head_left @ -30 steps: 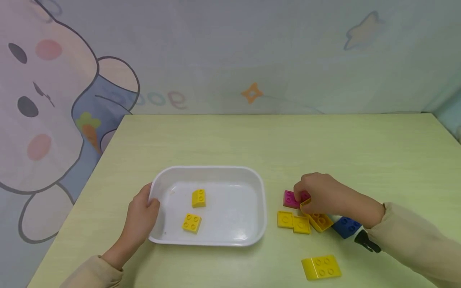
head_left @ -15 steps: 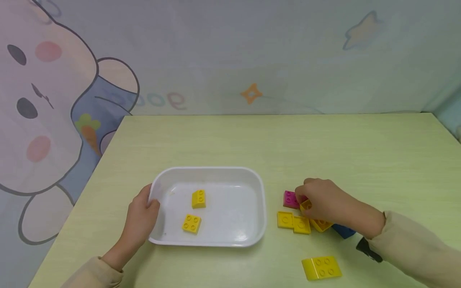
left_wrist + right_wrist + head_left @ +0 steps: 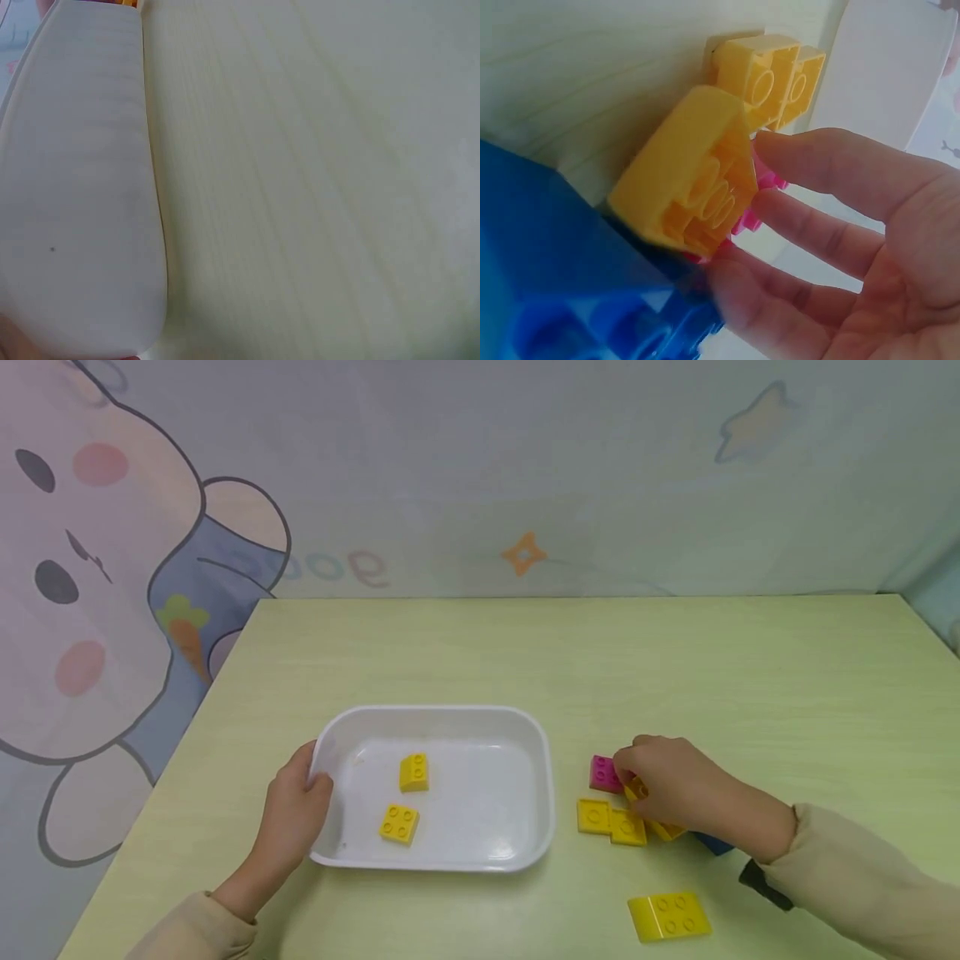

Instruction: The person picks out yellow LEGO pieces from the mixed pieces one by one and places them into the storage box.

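Observation:
On the left, my left hand [image 3: 292, 810] grips the end of a white plastic tray [image 3: 480, 810], thumb over the rim. Two small yellow toy bricks lie inside, a sloped one [image 3: 414, 773] and a square one [image 3: 400, 824]. My right hand [image 3: 678, 781] is at a group of bricks right of the tray. In the right wrist view its fingertips are at the edge of a yellow brick [image 3: 682, 172], tilted with its hollow underside showing. A pink brick [image 3: 604, 774] and two small upturned yellow bricks [image 3: 594, 817] lie beside the fingers. A blue brick [image 3: 592, 262] is partly hidden.
A yellow brick with one curved end [image 3: 670, 917] lies near the front edge. Partly under the right sleeve is a black object [image 3: 765, 885] of unclear kind. A printed cloth [image 3: 450, 477] hangs behind the table [image 3: 570, 652].
My right hand has shifted slightly down and now covers more of the blue brick and the upturned yellow brick. My left hand and the tray have stayed in place.

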{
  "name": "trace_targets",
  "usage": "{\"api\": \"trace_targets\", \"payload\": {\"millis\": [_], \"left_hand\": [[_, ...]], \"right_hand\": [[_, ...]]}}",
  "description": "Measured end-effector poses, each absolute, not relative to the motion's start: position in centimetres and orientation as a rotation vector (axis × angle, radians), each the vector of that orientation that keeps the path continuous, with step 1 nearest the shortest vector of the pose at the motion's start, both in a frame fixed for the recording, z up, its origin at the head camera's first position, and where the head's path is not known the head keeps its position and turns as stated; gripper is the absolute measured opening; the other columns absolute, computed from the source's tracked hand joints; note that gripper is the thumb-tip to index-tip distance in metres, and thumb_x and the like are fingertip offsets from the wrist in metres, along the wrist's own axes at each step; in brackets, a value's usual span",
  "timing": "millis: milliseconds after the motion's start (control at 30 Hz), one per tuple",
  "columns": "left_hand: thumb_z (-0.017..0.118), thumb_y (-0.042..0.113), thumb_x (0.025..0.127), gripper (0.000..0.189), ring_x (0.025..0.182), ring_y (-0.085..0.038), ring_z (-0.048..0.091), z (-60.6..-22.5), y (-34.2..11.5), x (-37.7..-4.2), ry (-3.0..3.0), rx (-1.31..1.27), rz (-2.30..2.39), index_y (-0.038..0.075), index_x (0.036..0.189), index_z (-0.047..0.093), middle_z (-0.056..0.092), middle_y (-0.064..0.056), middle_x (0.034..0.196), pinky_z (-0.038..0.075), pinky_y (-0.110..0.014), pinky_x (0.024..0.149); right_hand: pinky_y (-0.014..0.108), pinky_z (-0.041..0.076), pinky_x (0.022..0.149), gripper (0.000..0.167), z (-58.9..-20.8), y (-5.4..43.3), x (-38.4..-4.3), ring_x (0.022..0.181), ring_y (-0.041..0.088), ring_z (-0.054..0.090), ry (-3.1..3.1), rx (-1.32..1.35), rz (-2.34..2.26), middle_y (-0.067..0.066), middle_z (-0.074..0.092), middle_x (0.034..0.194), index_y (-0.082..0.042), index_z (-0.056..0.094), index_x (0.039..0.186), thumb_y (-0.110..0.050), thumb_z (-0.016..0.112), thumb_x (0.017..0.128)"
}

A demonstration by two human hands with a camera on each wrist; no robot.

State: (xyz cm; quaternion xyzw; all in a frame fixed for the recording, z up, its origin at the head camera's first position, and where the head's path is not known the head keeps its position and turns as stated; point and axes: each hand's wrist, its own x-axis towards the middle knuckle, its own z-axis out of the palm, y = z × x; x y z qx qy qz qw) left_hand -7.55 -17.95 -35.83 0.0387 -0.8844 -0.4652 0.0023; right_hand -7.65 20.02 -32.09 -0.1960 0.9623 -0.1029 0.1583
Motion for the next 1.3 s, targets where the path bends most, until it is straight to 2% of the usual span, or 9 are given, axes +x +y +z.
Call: {"api": "trace_targets", "payload": {"millis": [133,500,900,1300], "left_hand": [[0.035,0.000,0.091,0.045,0.101,-0.033,0.055,-35.93,-17.98,-7.55,-2.768,0.117,-1.458,-0.005,0.135,0.040,0.052,-0.025,0.126,0.048,-0.048,0.081],[0.035,0.001,0.091,0.045,0.107,-0.034,0.053,-35.68,-17.88,-7.62,-2.782,0.130,-1.461,-0.006,0.136,0.039,0.050,-0.026,0.129,0.046,-0.051,0.084],[0.035,0.001,0.091,0.045,0.103,-0.033,0.054,-36.01,-17.98,-7.70,-2.787,0.133,-1.434,-0.005,0.135,0.040,0.052,-0.025,0.127,0.047,-0.050,0.082],[0.035,0.000,0.091,0.045,0.107,-0.034,0.052,-35.78,-17.94,-7.61,-2.782,0.127,-1.435,-0.007,0.135,0.040,0.050,-0.027,0.128,0.045,-0.052,0.086]], "right_hand": [[0.025,0.040,0.056,0.022,-32.35,19.85,-7.52,0.065,0.015,0.043,2.745,-0.530,-0.293,-0.001,0.046,0.070,-0.013,0.058,0.075,-0.012,0.080,0.070],[0.025,0.041,0.057,0.022,-32.71,20.26,-7.37,0.066,0.015,0.043,2.752,-0.547,-0.323,-0.001,0.046,0.073,-0.013,0.060,0.078,-0.011,0.080,0.069],[0.028,0.044,0.062,0.022,-32.87,20.60,-7.45,0.070,0.016,0.045,2.749,-0.547,-0.343,-0.002,0.048,0.072,-0.013,0.058,0.073,-0.012,0.080,0.070],[0.030,0.046,0.064,0.019,-32.67,20.78,-7.66,0.071,0.016,0.046,2.753,-0.530,-0.362,-0.002,0.051,0.074,-0.013,0.062,0.076,-0.011,0.080,0.070]]}}
